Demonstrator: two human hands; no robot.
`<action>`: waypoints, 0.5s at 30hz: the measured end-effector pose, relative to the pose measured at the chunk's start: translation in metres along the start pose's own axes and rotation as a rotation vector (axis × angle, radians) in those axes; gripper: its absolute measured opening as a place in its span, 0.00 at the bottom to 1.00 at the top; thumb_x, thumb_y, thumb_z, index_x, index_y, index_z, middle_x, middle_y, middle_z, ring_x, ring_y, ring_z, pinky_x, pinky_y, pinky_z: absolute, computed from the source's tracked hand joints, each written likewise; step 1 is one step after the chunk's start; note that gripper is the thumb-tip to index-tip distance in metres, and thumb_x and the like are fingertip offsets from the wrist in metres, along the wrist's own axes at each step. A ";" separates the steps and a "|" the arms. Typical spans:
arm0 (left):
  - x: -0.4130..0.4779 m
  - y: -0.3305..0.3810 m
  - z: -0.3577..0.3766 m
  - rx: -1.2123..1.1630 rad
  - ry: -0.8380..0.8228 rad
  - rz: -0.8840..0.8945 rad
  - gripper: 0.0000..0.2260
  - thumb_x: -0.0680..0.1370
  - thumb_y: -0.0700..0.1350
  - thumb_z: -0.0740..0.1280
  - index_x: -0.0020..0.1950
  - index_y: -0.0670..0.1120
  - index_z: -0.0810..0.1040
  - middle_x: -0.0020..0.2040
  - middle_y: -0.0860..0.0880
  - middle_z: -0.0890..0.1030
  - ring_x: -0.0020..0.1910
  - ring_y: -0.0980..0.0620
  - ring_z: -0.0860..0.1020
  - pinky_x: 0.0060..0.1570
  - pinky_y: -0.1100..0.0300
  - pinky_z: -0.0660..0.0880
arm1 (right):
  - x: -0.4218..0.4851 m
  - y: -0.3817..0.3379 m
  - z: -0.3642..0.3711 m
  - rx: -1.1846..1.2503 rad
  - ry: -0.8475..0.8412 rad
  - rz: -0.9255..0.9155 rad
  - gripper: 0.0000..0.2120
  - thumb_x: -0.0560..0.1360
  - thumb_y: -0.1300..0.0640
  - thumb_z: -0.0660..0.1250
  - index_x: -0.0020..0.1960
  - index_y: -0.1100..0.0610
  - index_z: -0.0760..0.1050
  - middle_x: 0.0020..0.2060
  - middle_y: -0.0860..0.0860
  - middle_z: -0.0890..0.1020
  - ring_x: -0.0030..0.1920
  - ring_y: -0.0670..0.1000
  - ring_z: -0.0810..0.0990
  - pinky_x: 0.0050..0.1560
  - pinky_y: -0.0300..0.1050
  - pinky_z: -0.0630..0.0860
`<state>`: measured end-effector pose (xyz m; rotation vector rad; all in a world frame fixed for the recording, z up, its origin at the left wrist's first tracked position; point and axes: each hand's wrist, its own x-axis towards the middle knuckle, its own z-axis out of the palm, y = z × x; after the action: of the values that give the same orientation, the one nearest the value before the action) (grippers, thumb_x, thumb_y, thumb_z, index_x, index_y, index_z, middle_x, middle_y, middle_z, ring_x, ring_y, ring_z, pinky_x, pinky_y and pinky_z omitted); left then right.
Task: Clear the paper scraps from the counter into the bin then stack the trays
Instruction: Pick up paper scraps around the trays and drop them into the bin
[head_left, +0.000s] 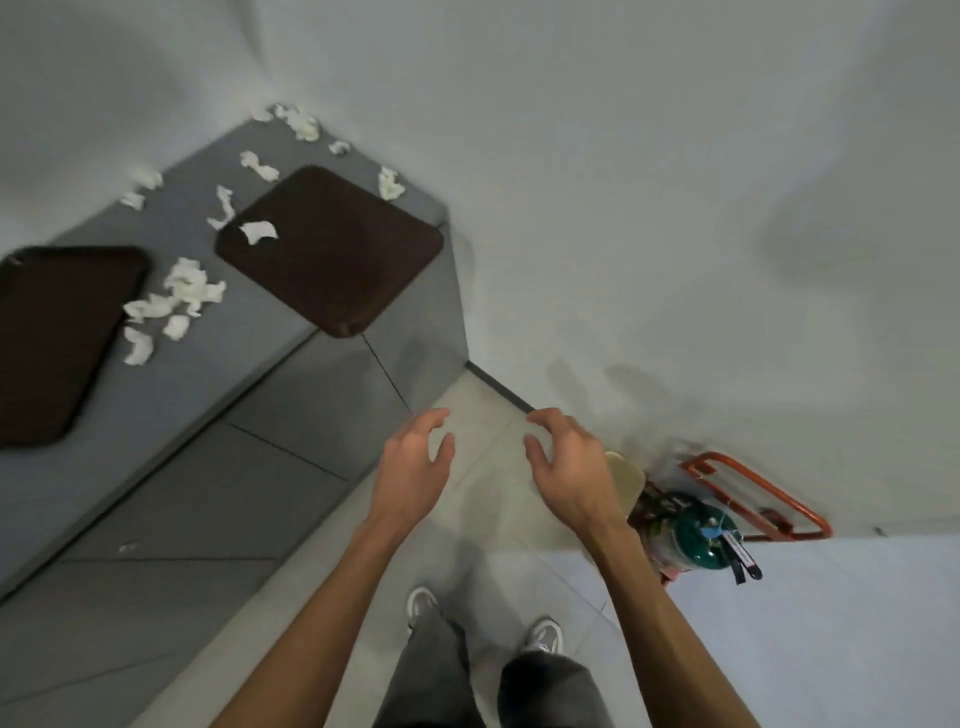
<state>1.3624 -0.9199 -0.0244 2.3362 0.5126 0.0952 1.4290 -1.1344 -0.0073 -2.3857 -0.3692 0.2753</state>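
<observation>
— White paper scraps (176, 296) lie all over the tabletop (249, 338). Most are left of the brown tray (332, 249), and one bit (258, 231) sits on top of it.
— Are you holding any?
— No. My left hand (410, 462) and right hand (566, 467) are out over the floor, nearer me than that tray. The fingers are loosely bent and spread, with nothing in them.
— What could go wrong?
— One corner of the tray seems to stick out past the tabletop edge. If I bump it while reaching, I think it could tip and fall. The scraps are light, so a fast sweep might push some onto the floor. The other tray (57, 338) lies far left of it. I can't see a bin for sure.
</observation>
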 end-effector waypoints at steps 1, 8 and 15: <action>-0.004 -0.003 -0.018 -0.014 0.034 0.002 0.15 0.82 0.47 0.68 0.68 0.51 0.78 0.64 0.54 0.82 0.62 0.54 0.80 0.65 0.53 0.77 | 0.001 -0.019 0.000 0.008 -0.002 -0.014 0.13 0.85 0.48 0.63 0.68 0.48 0.74 0.63 0.50 0.82 0.57 0.52 0.83 0.59 0.53 0.82; -0.014 -0.047 -0.135 -0.085 0.208 -0.024 0.13 0.81 0.46 0.69 0.66 0.49 0.81 0.61 0.56 0.83 0.59 0.62 0.79 0.61 0.62 0.76 | 0.018 -0.124 0.034 0.020 0.023 -0.113 0.12 0.84 0.49 0.66 0.67 0.46 0.76 0.63 0.46 0.83 0.58 0.45 0.83 0.62 0.49 0.82; 0.000 -0.127 -0.216 -0.083 0.307 -0.077 0.11 0.80 0.44 0.70 0.62 0.50 0.82 0.56 0.55 0.85 0.54 0.58 0.83 0.57 0.58 0.79 | 0.040 -0.207 0.093 -0.011 -0.020 -0.157 0.12 0.84 0.49 0.66 0.67 0.48 0.76 0.64 0.47 0.82 0.61 0.47 0.81 0.63 0.45 0.79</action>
<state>1.2735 -0.6962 0.0472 2.2282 0.7339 0.4353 1.4002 -0.9158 0.0594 -2.3508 -0.5662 0.2253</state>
